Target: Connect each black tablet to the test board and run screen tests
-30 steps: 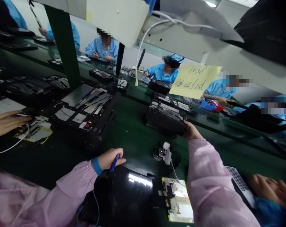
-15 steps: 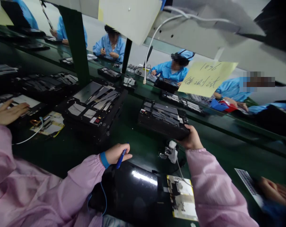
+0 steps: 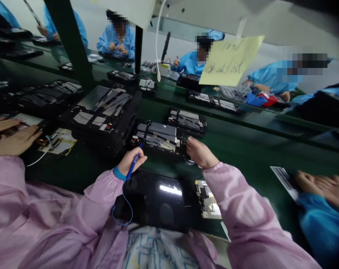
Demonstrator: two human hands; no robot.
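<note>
My right hand (image 3: 201, 152) is closed on the right end of an opened black tablet-like device (image 3: 158, 135), with grey panels and dark ribbon cables showing inside. My left hand (image 3: 133, 160), with a blue band at the wrist, is closed around a blue pen (image 3: 132, 166). It is by the device's near left corner; whether it touches the device I cannot tell. Just behind lies a similar opened device (image 3: 187, 120). Nearer me lies a glossy black panel (image 3: 158, 198) reflecting a light. A small round clear object (image 3: 189, 160) shows partly under my right hand.
To the left stands a stack of similar devices (image 3: 104, 108), beside a yellow-edged board (image 3: 58, 142) with a cable. Another such board (image 3: 205, 200) lies by my right forearm. Co-workers' hands (image 3: 18, 138) are at left and right. A yellow note (image 3: 231, 61) and white cable (image 3: 157, 41) hang ahead.
My right hand has moved left and nearer with one opened device; another now shows separately behind it. My left hand has come up to its near left corner. The view has shifted.
</note>
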